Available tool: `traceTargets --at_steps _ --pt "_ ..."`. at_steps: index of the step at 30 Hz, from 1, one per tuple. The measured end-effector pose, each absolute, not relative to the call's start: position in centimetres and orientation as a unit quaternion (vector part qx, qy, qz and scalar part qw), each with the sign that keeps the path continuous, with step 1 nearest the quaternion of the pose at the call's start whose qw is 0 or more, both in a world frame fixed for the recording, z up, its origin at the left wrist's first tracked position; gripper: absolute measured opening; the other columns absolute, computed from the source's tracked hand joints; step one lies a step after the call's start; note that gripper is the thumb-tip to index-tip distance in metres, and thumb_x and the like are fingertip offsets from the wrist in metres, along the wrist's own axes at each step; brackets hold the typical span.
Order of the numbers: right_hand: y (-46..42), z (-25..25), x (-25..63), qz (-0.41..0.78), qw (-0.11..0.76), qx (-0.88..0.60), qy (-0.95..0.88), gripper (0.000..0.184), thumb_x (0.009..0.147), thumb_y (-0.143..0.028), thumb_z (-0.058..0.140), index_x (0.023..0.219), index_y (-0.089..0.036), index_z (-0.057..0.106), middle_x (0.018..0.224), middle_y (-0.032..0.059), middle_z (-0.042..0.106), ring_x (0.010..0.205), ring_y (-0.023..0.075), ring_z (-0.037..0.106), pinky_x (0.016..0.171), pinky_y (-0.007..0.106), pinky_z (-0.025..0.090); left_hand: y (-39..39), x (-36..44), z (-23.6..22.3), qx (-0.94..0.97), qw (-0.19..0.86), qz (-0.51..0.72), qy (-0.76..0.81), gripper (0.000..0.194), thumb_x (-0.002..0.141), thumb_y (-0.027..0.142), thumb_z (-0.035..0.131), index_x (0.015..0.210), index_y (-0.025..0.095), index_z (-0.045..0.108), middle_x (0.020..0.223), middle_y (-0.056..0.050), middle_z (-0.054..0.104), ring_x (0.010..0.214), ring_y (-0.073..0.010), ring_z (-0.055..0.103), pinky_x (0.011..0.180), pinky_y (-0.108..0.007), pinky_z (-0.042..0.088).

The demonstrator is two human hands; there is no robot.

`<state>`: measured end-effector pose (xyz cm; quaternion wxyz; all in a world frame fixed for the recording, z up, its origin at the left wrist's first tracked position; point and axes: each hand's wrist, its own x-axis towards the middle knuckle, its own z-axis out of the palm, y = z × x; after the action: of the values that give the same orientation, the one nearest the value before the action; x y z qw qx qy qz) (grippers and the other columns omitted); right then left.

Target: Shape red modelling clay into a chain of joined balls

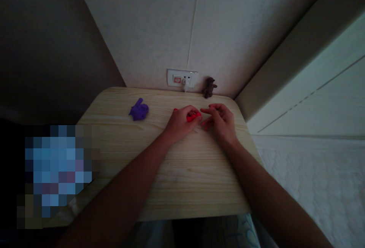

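Over the middle of the wooden table, my left hand (pixel 184 120) is closed around a piece of red modelling clay (pixel 193 117). A bit of red also shows behind its knuckles, while the rest of the clay is hidden by the fingers. Just to the right, my right hand (pixel 221 120) has its fingers apart, index finger pointing toward the clay with a small gap between. I see nothing in the right hand. Left of both hands lies a lump of purple modelling clay (pixel 138 110) with a short stub sticking up.
A small dark brown figure (pixel 209 87) stands at the table's back edge by the wall. Behind it, a wall socket (pixel 182 78) holds a white plug. The wooden table (pixel 182 179) meets a pale panel at right. A blurred-out bright patch (pixel 57 164) covers the left.
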<state>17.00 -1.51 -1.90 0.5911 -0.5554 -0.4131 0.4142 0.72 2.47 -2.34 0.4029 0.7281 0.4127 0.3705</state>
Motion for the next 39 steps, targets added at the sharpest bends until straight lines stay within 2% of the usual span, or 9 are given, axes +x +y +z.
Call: traceTargets --at_steps 3,8,12,16,22,27,30,34,39 --pt "-1.5 -1.8 17.0 0.43 0.589 -0.548 -0.409 0.043 0.088 -0.059 0.064 0.113 -0.023 0.059 0.111 0.0087 0.082 0.048 0.0134 0.067 0.044 0.027 0.052 2.5 0.8 -2.3 0.729 0.405 0.37 0.409 0.016 0.088 0.03 0.07 0.098 0.019 0.075 0.091 -0.001 0.079 0.081 -0.0134 0.07 0.081 -0.026 0.056" --pt "-1.4 -1.9 17.0 0.416 0.59 -0.545 -0.426 0.048 0.09 -0.066 0.062 0.11 -0.023 0.065 0.09 0.0065 0.082 0.044 0.0157 0.063 0.043 0.03 0.049 2.4 0.8 -2.2 0.727 0.406 0.369 0.413 0.018 0.089 0.033 0.071 0.1 0.018 0.075 0.09 -0.002 0.079 0.079 -0.0133 0.069 0.078 -0.026 0.055" --pt "-1.5 -1.5 17.2 0.351 0.584 -0.579 -0.448 0.052 0.084 -0.072 0.068 0.096 -0.022 0.071 0.074 0.0046 0.078 0.043 0.0156 0.058 0.042 0.03 0.044 2.4 0.7 -2.1 0.729 0.403 0.366 0.415 0.016 0.088 0.032 0.072 0.098 0.019 0.075 0.09 -0.002 0.079 0.079 -0.0132 0.069 0.08 -0.026 0.055" --pt "-1.6 -1.1 17.4 0.289 0.565 -0.618 -0.464 0.05 0.079 -0.07 0.076 0.076 -0.02 0.075 0.057 0.0008 0.064 0.046 0.0136 0.05 0.044 0.029 0.038 2.4 0.8 -2.1 0.732 0.395 0.364 0.419 0.015 0.088 0.032 0.071 0.096 0.02 0.075 0.09 -0.001 0.079 0.081 -0.0137 0.07 0.083 -0.027 0.056" --pt "-1.2 -2.0 17.5 0.315 0.557 -0.603 -0.476 0.044 0.078 -0.057 0.08 0.102 -0.02 0.077 0.067 0.0004 0.069 0.051 0.0136 0.053 0.048 0.028 0.041 2.5 0.7 -2.2 0.733 0.396 0.365 0.415 0.016 0.088 0.033 0.071 0.097 0.02 0.075 0.091 -0.001 0.079 0.083 -0.0141 0.07 0.085 -0.028 0.056" --pt "-1.0 -2.4 17.3 0.371 0.59 -0.574 -0.43 0.051 0.087 -0.071 0.063 0.102 -0.023 0.064 0.093 0.0061 0.079 0.054 0.0135 0.061 0.047 0.028 0.046 2.4 0.7 -2.3 0.728 0.406 0.37 0.412 0.016 0.088 0.032 0.071 0.097 0.019 0.075 0.093 -0.002 0.079 0.083 -0.0136 0.07 0.084 -0.027 0.057" --pt "-1.1 -2.1 17.3 0.368 0.588 -0.577 -0.431 0.056 0.088 -0.078 0.059 0.093 -0.023 0.062 0.082 0.0047 0.077 0.048 0.0139 0.057 0.045 0.029 0.044 2.4 0.8 -2.4 0.727 0.403 0.375 0.412 0.017 0.088 0.033 0.071 0.097 0.019 0.075 0.091 -0.001 0.079 0.082 -0.0134 0.07 0.082 -0.027 0.056" --pt "-1.3 -1.8 17.5 0.326 0.576 -0.588 -0.465 0.05 0.083 -0.071 0.073 0.079 -0.023 0.065 0.064 0.001 0.067 0.047 0.0135 0.051 0.044 0.029 0.039 2.4 0.8 -2.3 0.728 0.404 0.37 0.413 0.016 0.087 0.033 0.072 0.096 0.02 0.075 0.091 -0.001 0.079 0.082 -0.0138 0.071 0.083 -0.028 0.056" --pt "-1.1 -2.3 17.8 0.32 0.577 -0.589 -0.465 0.035 0.083 -0.056 0.076 0.095 -0.023 0.075 0.072 0.0 0.067 0.054 0.0136 0.052 0.048 0.028 0.041 2.4 0.7 -2.1 0.726 0.404 0.371 0.414 0.015 0.088 0.031 0.072 0.097 0.019 0.074 0.091 -0.001 0.079 0.083 -0.0135 0.07 0.084 -0.027 0.056"
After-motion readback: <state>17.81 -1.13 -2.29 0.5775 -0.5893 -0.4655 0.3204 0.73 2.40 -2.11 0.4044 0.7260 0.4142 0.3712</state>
